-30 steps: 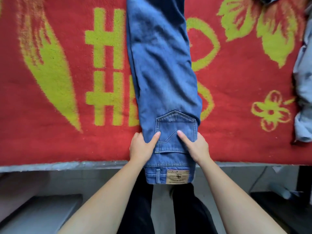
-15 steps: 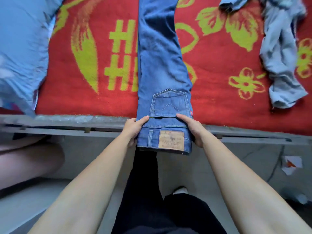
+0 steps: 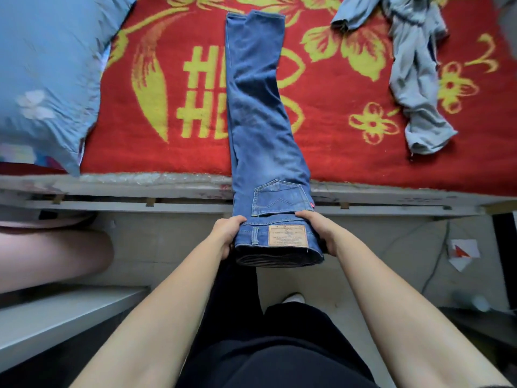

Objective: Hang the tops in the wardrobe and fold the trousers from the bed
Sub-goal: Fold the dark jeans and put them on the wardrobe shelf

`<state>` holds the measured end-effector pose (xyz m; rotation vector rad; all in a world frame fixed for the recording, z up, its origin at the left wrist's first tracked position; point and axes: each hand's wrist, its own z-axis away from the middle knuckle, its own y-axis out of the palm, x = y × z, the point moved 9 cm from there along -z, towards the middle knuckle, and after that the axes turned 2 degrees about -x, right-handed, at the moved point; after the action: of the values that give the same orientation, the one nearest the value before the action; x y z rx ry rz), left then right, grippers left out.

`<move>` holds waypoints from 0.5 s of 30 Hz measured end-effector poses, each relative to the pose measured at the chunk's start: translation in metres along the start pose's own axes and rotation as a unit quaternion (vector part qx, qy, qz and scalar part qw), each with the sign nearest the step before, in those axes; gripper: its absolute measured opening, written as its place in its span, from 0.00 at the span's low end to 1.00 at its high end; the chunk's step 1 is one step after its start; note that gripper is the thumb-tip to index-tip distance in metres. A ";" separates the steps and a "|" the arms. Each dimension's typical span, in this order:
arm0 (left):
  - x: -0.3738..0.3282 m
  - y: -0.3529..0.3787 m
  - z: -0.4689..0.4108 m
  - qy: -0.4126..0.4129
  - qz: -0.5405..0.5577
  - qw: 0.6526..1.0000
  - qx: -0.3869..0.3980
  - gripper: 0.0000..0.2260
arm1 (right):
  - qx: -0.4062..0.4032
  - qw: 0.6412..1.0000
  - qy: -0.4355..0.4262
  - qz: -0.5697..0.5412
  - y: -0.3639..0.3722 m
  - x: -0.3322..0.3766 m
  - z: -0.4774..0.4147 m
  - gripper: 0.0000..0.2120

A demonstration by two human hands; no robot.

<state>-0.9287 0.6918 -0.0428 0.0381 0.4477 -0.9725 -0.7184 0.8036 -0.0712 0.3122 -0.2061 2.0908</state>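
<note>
Far left, a pale blue pillow [image 3: 47,74] sits on the corner of the bed, its lower tip poking over the pale bed frame [image 3: 112,191]. Next to it spreads the red blanket [image 3: 335,152] with its yellow leaves, flowers and block lettering. Now to the middle, and here is the action: the left hand [image 3: 226,233] has hold of the near left edge of the waistband, thumb on top, fingers curled underneath. Between the two hands are the blue jeans [image 3: 257,107], folded lengthwise with one leg stacked on the other, running straight up the blanket away from the person, hems at the far end. The waist end hangs off the bed edge, held up over the floor, with the back pocket [image 3: 279,198] facing up and the tan leather patch [image 3: 287,235] just below it. The right hand [image 3: 319,231] clamps the opposite side of the waistband, thumb laid across the top just under the pocket, fingers wrapped below. Further right, well apart from the jeans, a grey garment [image 3: 416,88] lies crumpled on the blanket. Down on the floor at the right there is a scrap of white paper [image 3: 461,252] with a red mark.
</note>
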 end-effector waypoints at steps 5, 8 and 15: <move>-0.045 -0.006 -0.027 0.027 0.027 0.999 0.015 0.08 | 0.030 0.999 -0.021 -0.031 0.011 0.056 -0.008 0.13; -0.077 -0.007 -0.048 0.009 0.046 0.999 0.023 0.11 | 0.030 0.999 -0.013 -0.039 0.018 0.100 -0.022 0.12; -0.190 0.000 -0.131 0.024 0.250 0.968 0.029 0.18 | -0.048 0.976 -0.069 -0.199 0.008 0.220 -0.077 0.18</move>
<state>-1.0657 0.8718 -0.0886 0.2179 0.4253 -0.4874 -0.8447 1.0000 -0.0776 0.4054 -0.3001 1.6586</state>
